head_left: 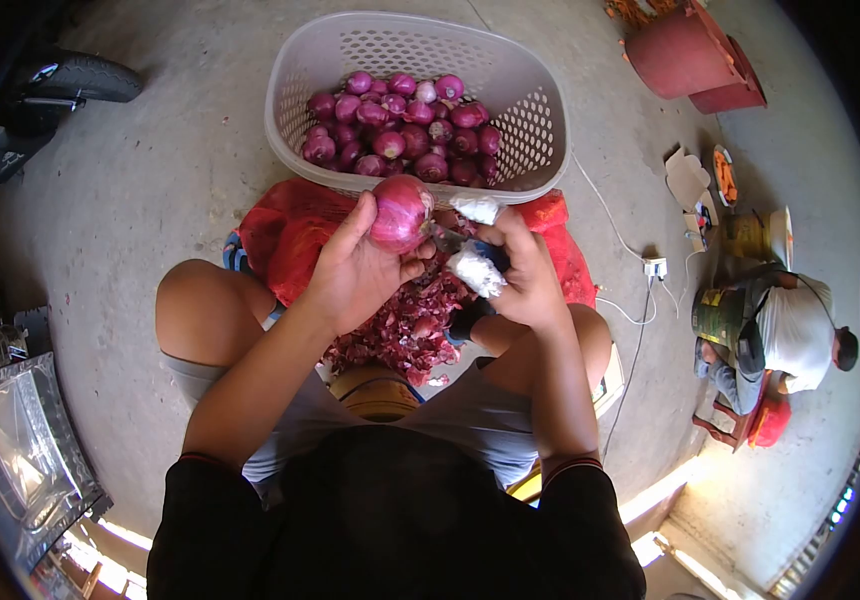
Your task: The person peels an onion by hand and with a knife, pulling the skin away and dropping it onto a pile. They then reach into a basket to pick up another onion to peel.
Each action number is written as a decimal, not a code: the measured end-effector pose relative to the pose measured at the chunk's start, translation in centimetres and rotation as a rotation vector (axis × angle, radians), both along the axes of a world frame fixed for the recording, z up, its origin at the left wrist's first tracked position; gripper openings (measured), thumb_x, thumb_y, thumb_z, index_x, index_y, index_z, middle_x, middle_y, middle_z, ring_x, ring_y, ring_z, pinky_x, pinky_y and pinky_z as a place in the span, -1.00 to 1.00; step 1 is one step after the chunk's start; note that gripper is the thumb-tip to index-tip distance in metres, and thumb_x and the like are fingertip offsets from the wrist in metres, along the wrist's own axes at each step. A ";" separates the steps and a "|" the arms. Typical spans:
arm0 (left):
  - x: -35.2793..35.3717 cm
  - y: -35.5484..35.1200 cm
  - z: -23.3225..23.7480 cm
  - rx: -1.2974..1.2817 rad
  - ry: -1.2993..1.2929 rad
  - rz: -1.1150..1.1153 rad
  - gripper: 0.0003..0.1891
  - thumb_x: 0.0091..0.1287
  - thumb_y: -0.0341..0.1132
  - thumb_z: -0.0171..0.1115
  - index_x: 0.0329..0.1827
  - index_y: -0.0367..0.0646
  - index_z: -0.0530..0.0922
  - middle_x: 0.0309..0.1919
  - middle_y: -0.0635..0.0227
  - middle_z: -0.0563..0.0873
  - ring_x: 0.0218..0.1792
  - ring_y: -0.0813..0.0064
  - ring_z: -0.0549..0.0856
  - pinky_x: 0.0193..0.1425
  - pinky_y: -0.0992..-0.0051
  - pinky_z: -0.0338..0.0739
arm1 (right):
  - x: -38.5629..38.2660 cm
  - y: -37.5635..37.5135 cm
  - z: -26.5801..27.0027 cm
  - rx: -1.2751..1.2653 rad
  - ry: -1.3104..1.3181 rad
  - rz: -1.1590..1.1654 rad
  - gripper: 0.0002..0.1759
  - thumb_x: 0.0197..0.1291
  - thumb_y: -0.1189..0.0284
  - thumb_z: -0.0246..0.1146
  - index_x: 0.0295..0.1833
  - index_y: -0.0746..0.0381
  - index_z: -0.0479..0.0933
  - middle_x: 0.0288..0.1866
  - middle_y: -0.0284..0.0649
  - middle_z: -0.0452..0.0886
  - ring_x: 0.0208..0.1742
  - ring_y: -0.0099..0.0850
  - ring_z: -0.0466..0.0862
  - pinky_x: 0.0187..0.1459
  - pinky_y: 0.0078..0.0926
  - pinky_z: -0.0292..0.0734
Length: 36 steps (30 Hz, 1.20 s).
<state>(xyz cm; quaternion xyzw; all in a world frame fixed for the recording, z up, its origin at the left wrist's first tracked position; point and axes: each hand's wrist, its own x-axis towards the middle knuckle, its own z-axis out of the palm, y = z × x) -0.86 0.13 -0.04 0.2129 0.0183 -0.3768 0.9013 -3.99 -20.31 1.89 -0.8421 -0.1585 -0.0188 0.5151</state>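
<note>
My left hand (360, 262) is closed around a red onion (402, 214), held up in front of the basket. My right hand (522, 262) has white wrapping on its thumb and a finger and grips a small knife (447, 238). The knife's short blade points at the onion's right side; whether it touches the skin is hard to tell. Its dark handle is mostly hidden in my fingers. Below my hands lies a heap of onion skins (397, 335). Just beyond, a grey plastic basket (295, 75) contains many red onions (416, 140).
A red mesh sack (285, 225) lies between my knees and the basket. To the right are a power socket (656, 267) with cables across the floor, a seated person (795, 330) and red tubs (685, 55). A wheel (85, 77) stands at the upper left.
</note>
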 end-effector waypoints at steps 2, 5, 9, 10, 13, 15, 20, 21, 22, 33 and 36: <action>-0.1 -0.1 0.1 0.023 0.002 -0.004 -0.44 0.38 0.19 -0.17 0.23 0.00 0.36 0.07 0.41 0.55 0.01 0.50 0.51 0.06 0.42 0.36 | 0.3 0.1 -0.1 -0.113 -0.059 0.038 -0.39 -0.18 0.56 0.32 0.11 0.19 0.37 -0.23 -0.04 0.60 -0.24 -0.03 0.64 -0.25 -0.23 0.52; -0.3 -0.1 -0.2 0.042 0.005 -0.015 -0.41 0.37 0.22 -0.19 0.27 0.01 0.32 0.12 0.42 0.51 0.07 0.51 0.47 0.08 0.42 0.35 | 0.4 0.5 0.0 -0.170 -0.065 0.047 -0.38 -0.22 0.56 0.31 0.10 0.16 0.39 -0.25 -0.03 0.59 -0.25 -0.02 0.62 -0.28 -0.18 0.51; -0.4 0.1 -0.7 0.008 -0.001 -0.041 -0.40 0.36 0.23 -0.18 0.28 0.02 0.32 0.13 0.45 0.50 0.07 0.52 0.47 0.08 0.44 0.35 | 0.3 0.8 0.3 -0.177 -0.043 0.042 -0.42 -0.19 0.54 0.31 0.08 0.16 0.41 -0.26 -0.04 0.58 -0.26 -0.03 0.62 -0.28 -0.17 0.50; -0.4 0.1 -0.7 0.010 -0.001 -0.045 -0.40 0.36 0.23 -0.18 0.28 0.02 0.32 0.13 0.45 0.50 0.07 0.52 0.47 0.08 0.44 0.35 | 0.3 0.8 0.2 -0.170 -0.045 0.038 -0.43 -0.19 0.53 0.31 0.07 0.16 0.42 -0.27 -0.04 0.58 -0.27 -0.03 0.61 -0.28 -0.17 0.50; -0.5 0.0 -0.6 0.005 0.030 -0.042 -0.39 0.35 0.25 -0.17 0.28 0.02 0.32 0.14 0.45 0.50 0.07 0.52 0.47 0.08 0.43 0.35 | 0.5 0.9 0.0 -0.152 -0.086 0.035 -0.47 -0.19 0.53 0.31 0.04 0.17 0.44 -0.26 -0.06 0.59 -0.28 -0.03 0.61 -0.29 -0.18 0.50; -0.5 0.0 -0.4 0.006 0.033 -0.045 -0.38 0.35 0.25 -0.17 0.28 0.01 0.33 0.14 0.44 0.49 0.07 0.51 0.47 0.08 0.43 0.35 | 0.6 1.0 0.0 -0.176 -0.141 0.035 -0.50 -0.19 0.53 0.31 0.00 0.17 0.47 -0.27 -0.08 0.59 -0.28 -0.04 0.61 -0.30 -0.18 0.50; -0.4 0.1 -0.4 0.032 0.013 -0.061 -0.39 0.35 0.25 -0.17 0.26 0.00 0.34 0.12 0.42 0.50 0.05 0.51 0.48 0.09 0.42 0.36 | 0.5 0.8 0.1 -0.247 -0.125 0.063 -0.50 -0.11 0.63 0.32 0.06 0.27 0.50 -0.15 -0.08 0.64 -0.21 -0.17 0.68 -0.22 -0.41 0.54; -0.4 0.1 -0.5 0.021 0.012 -0.062 -0.39 0.35 0.25 -0.17 0.26 0.00 0.34 0.11 0.42 0.51 0.04 0.51 0.48 0.08 0.42 0.36 | 0.5 0.8 0.1 -0.246 -0.126 0.062 -0.51 -0.11 0.63 0.32 0.06 0.28 0.50 -0.14 -0.08 0.64 -0.21 -0.17 0.67 -0.22 -0.42 0.54; -0.3 0.1 -0.4 0.010 0.010 -0.062 -0.39 0.35 0.24 -0.17 0.25 -0.01 0.35 0.10 0.42 0.51 0.03 0.51 0.48 0.08 0.42 0.37 | 0.5 0.8 0.1 -0.245 -0.127 0.062 -0.51 -0.10 0.63 0.32 0.06 0.28 0.50 -0.14 -0.08 0.64 -0.21 -0.18 0.67 -0.22 -0.42 0.54; -0.4 0.0 0.4 0.032 0.011 -0.032 -0.51 0.39 0.08 -0.05 0.24 0.00 0.32 -0.05 0.44 0.56 -0.17 0.56 0.53 -0.05 0.50 0.39 | 1.0 1.9 -0.7 0.219 -0.197 -0.018 -0.64 0.05 0.63 0.24 0.03 0.31 0.47 -0.13 -0.10 0.64 -0.14 -0.23 0.68 -0.14 -0.40 0.57; -0.4 0.0 0.3 0.053 -0.049 -0.029 -0.50 0.38 0.05 -0.01 0.27 0.00 0.28 -0.04 0.44 0.55 -0.17 0.57 0.53 -0.09 0.52 0.39 | 0.9 1.8 -1.1 0.324 -0.177 -0.020 -0.63 0.12 0.63 0.21 0.08 0.31 0.45 -0.08 -0.12 0.63 -0.10 -0.30 0.67 -0.07 -0.42 0.54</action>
